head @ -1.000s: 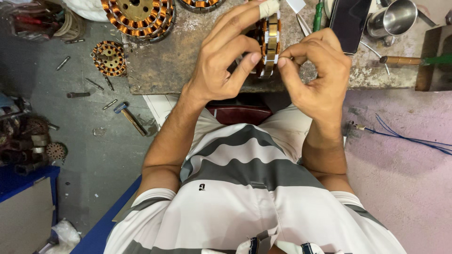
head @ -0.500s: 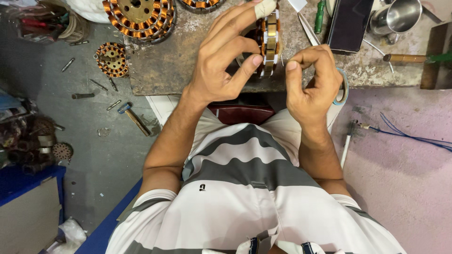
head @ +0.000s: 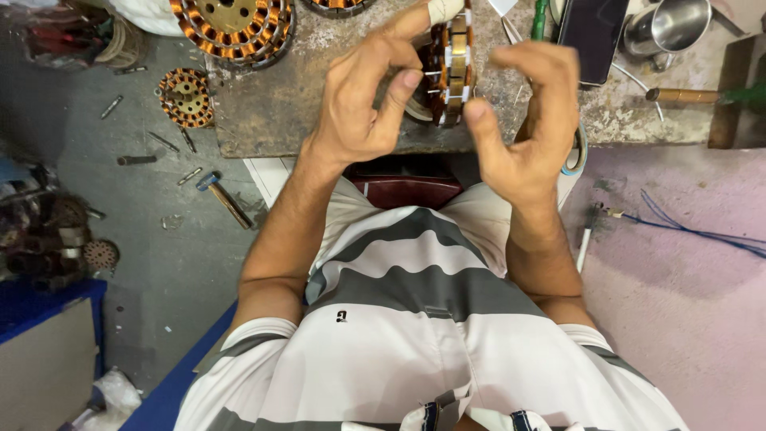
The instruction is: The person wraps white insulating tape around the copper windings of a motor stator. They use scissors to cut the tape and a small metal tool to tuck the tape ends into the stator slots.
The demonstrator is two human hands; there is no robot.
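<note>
Grips the stator (head: 452, 64) on edge with the left hand (head: 363, 108), thumb and fingers closed around its near face, right at the front lip of the bench (head: 279, 120), above the lap. Keeps the right hand (head: 527, 128) just beside it, fingers curled, thumb pointing at the windings; too blurred to tell whether anything thin is pinched there. Risks, as judged: slipping off the lip and dropping onto the lap or the floor, given the upright balance on a narrow rim and a one-handed hold; scraping or nicking the copper windings with a fingertip or nail; snagging a loose wire end, if there is one. Knocking the tape roll (head: 576, 152) off the edge with the right wrist also looks possible, being right under it. Little room further back: phone (head: 594, 32), steel cup (head: 670, 24) and a wooden-handled tool (head: 686, 94) crowd the right, a large stator (head: 235, 24) the left. More open bench to the left of the hands. Below, a hammer (head: 223, 199) and a small stator (head: 185, 97) on the floor, well apart.
</note>
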